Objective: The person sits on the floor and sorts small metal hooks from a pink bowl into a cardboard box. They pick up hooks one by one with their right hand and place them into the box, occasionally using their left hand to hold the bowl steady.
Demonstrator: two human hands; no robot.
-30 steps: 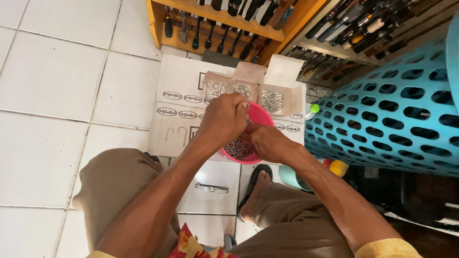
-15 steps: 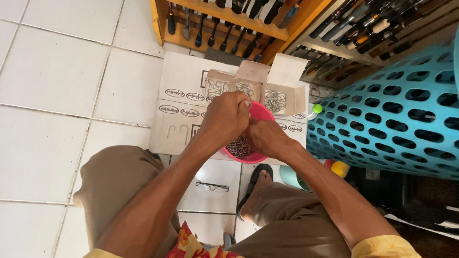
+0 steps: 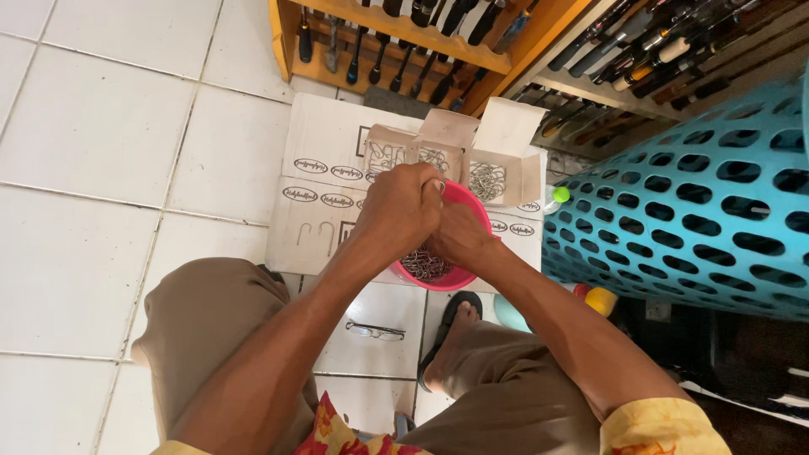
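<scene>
Pink plastic, the bowl (image 3: 462,274) sits on the flat cardboard boxes (image 3: 313,221) on the floor in front of your knees, with a heap of small metal hooks (image 3: 424,263) inside it. Your left hand (image 3: 400,209) is curled closed above the bowl; whether it grips any hooks, you cannot tell from here. Your right hand (image 3: 455,236) is also curled, pressed against the left one over the heap, its fingers hidden. Half a second ago the two hands were a little apart; now they touch. Just beyond the bowl stand small open cartons (image 3: 497,173) holding more hooks. A teal perforated basket (image 3: 699,202) lies to your right, a pair of glasses (image 3: 373,331) on the tiles (image 3: 93,143) between your legs, and a wooden tool rack (image 3: 396,42) farther off.
</scene>
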